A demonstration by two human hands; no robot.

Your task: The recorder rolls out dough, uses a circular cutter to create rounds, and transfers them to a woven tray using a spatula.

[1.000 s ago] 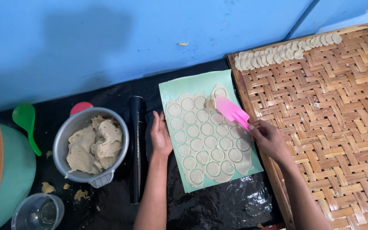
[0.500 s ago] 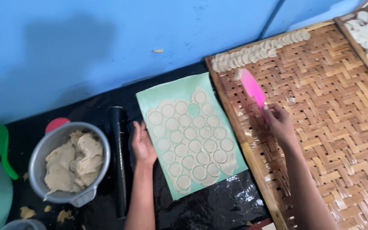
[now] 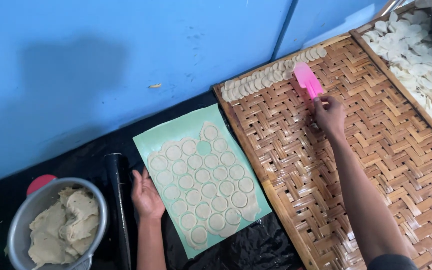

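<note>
Spreading across the right side, the large woven bamboo tray (image 3: 376, 165) lies on the black plastic sheet (image 3: 256, 247) that covers the floor below the blue painted wall (image 3: 126, 65). A second tray (image 3: 421, 60) at the top right carries a loose scatter of pale round dough discs. On the near tray a row of overlapping pale discs (image 3: 271, 77) runs along the far edge.

Left of the tray lies the pale green rectangular mat (image 3: 176, 135), covered by a rolled sheet of beige dough (image 3: 203, 185) cut into many circles; one circle near the top is gone, showing green.

The grey metal bowl (image 3: 21, 220) at the lower left holds lumps of beige dough scraps. Between bowl and mat lies the black rolling pin (image 3: 118, 200).

The right hand (image 3: 330, 116) is closed around the handle of the pink flat scraper (image 3: 307, 80), whose blade reaches the row of discs on the tray. The left hand (image 3: 147, 196) rests open and flat, palm down, fingers on the mat's left edge, gripping nothing.
</note>
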